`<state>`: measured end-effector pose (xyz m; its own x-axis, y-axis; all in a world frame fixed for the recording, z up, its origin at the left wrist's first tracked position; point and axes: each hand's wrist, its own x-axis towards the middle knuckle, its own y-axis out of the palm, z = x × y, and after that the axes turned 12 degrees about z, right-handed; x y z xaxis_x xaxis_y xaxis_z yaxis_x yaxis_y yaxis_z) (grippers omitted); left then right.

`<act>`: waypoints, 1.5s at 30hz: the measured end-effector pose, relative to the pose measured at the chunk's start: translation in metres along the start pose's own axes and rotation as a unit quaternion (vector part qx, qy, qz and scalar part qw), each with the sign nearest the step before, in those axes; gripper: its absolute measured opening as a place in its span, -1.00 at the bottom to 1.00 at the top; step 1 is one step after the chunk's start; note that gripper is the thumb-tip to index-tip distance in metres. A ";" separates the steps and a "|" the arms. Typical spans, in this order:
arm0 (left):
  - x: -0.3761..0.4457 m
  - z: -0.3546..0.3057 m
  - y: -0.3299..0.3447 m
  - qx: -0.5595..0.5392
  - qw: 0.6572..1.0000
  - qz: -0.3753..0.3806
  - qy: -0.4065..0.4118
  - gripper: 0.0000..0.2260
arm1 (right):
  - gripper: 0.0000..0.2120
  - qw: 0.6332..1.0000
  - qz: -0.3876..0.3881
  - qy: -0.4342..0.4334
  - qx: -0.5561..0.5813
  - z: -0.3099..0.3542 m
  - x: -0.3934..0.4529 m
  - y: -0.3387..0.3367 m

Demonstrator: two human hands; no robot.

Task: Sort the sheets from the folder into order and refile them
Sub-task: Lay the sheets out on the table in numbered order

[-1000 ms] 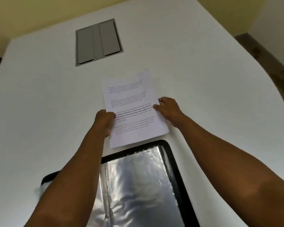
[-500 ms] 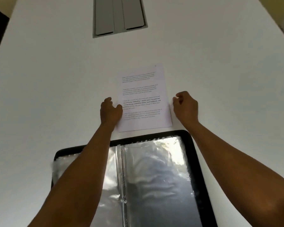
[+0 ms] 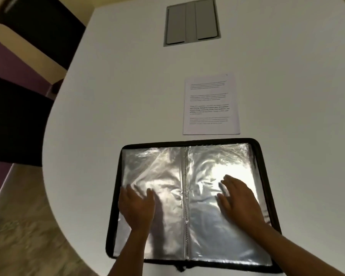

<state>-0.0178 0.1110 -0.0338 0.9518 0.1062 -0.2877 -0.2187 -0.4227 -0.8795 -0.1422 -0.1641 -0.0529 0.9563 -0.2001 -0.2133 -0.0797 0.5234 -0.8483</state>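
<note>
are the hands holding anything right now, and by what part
Nothing is held. The left hand and right hand lie flat with fingers spread on the open folder's plastic sleeves; the sheets lie untouched beyond it.

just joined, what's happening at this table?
A person is working at a white table with an open black-edged display folder of clear plastic sleeves. The left hand lies flat on the left sleeve page and the right hand on the right page, fingers spread. A small stack of white printed sheets lies just beyond the folder's far edge, touched by neither hand. The visible sleeves look empty, so refiling appears not yet begun.
</note>
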 end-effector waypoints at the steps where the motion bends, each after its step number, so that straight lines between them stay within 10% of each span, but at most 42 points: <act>1: -0.005 0.010 -0.006 -0.014 0.999 0.018 -0.050 -0.34 | -0.49 1.000 0.016 0.005 -0.007 0.003 -0.010 0.008; 16: 0.015 0.057 -0.049 -0.057 0.966 0.188 -0.166 -0.21 | -0.31 0.986 0.107 0.028 -0.127 0.011 -0.057 0.037; 25: -0.003 0.038 -0.067 -0.160 0.967 0.191 -0.052 -0.85 | -0.45 0.989 0.130 0.069 -0.022 0.030 -0.056 0.017; 32: -0.043 -0.028 -0.100 -0.360 0.886 0.289 0.042 -0.83 | -0.71 0.974 0.070 0.136 0.166 0.058 -0.060 -0.010; 40: -0.112 -0.126 -0.059 -0.252 0.830 0.429 0.254 -0.84 | -0.32 0.713 0.168 0.130 0.668 0.073 -0.052 -0.052; 45: -0.117 -0.117 -0.023 -0.173 0.819 0.429 0.340 -0.69 | -0.28 0.646 0.139 0.144 0.737 0.035 -0.048 -0.063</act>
<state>-0.0985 0.0028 0.0645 0.4044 -0.8391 -0.3637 -0.9079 -0.3206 -0.2700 -0.1728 -0.1585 0.0278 0.8536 0.0363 -0.5197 0.3206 0.7497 0.5789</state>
